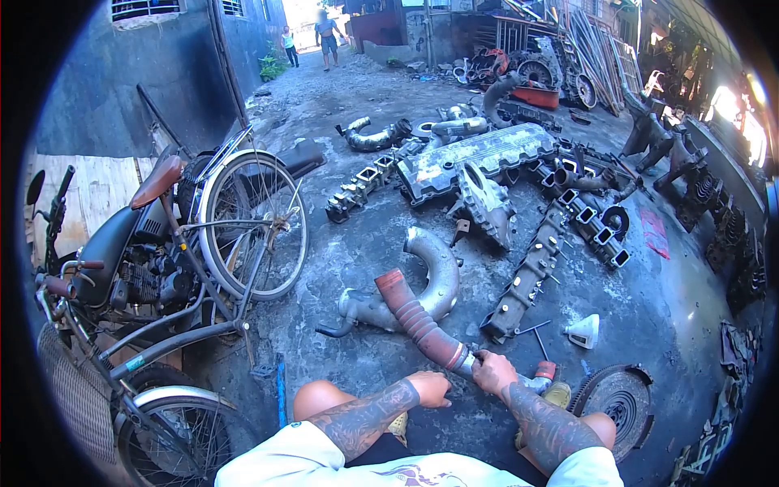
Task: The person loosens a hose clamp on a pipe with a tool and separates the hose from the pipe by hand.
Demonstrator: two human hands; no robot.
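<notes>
My right hand (493, 373) is closed round a metal pipe with a ribbed red rubber hose (420, 325) on its far end. A clamp band sits where the hose meets the pipe, and a short red sleeve (545, 371) covers the near end. My left hand (430, 390) is a little left of the pipe with curled fingers; whether anything is in them is hidden. Just beyond the hose lies a curved metal pipe (442, 280). A T-shaped tool (541, 339) and a white funnel-like piece (583, 331) rest on the ground to the right.
A bicycle (253, 227) and a motorcycle (154, 272) stand at left. Ahead lie a ribbed engine cover (479, 160), manifolds (527, 272) and other engine parts. A toothed flywheel (617, 406) is by my right knee. Two people (328, 39) are far off on the lane.
</notes>
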